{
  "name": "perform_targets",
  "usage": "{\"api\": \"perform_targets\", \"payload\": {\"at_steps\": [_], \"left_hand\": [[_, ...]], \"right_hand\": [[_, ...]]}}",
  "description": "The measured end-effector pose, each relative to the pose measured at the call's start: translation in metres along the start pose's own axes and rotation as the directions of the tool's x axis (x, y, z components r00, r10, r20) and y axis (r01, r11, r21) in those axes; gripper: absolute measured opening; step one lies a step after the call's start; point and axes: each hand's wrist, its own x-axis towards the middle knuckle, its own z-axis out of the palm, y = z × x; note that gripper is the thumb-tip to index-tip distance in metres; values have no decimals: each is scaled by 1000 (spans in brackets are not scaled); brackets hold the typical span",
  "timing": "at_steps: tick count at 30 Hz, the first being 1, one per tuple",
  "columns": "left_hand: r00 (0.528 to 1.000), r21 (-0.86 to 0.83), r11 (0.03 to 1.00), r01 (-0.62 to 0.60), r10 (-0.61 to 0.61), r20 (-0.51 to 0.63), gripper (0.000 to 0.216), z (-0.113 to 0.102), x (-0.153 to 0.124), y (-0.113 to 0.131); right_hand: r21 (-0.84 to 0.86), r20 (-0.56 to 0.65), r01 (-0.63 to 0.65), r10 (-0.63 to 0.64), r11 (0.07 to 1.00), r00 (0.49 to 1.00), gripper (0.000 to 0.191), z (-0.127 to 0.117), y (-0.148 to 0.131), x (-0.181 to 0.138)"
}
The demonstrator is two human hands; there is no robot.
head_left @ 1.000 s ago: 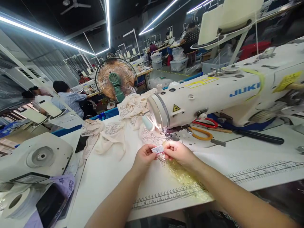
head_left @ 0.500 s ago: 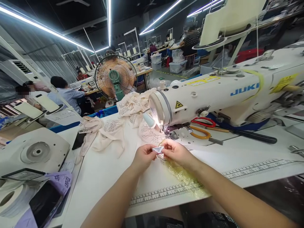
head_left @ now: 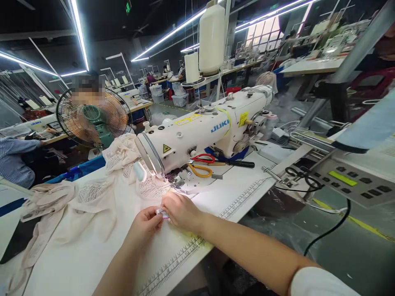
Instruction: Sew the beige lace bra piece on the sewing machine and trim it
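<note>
Beige fabric lies loose on surface, far left. Left hand & right hand both pinch a small label just above surface, near presser foot. Risk: tiny grip, so label could slip or crease. Right hand sits v. close to needle area. Scissors lie further right.

The sewing machine stands on the bench, scissors lying under its arm. Fabric pieces spread left of it, a fan behind them, a control panel at right. Nearer, left hand and right hand meet at a label.
</note>
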Motion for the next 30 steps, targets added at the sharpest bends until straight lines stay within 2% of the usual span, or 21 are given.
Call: {"api": "perform_targets", "payload": {"at_steps": [4,8,11,17,22,25,27,30], "left_hand": [[996,122,989,-85,88,-15,25,3,-3,-1],[997,52,996,-71,72,-32,33,6,-4,-6],[994,-32,998,-56,53,-91,37,6,-3,-8],[946,63,971,-230,238,-218,30,6,-4,-10],[940,167,950,-266,294,-175,26,7,-5,-10],[945,197,942,-270,299,-135,27,8,-8,-7],[945,226,937,-268,300,-126,27,8,-9,-5],[943,272,925,-265,308,-129,25,9,-11,-2]], "right_hand": [[131,-19,-156,159,979,987,12,-1,3,0],[304,54,-229,224,925,973,6,-5,6,0],[363,99,-234,213,902,972,8,-10,7,-1],[382,201,-279,216,881,956,13,-15,6,-2],[438,250,-320,228,840,941,10,-14,5,2],[466,264,-282,172,839,949,9,-19,1,5],[471,239,-249,150,846,960,8,-28,-2,4],[451,146,-225,177,864,973,8,-55,-2,-12]]}}
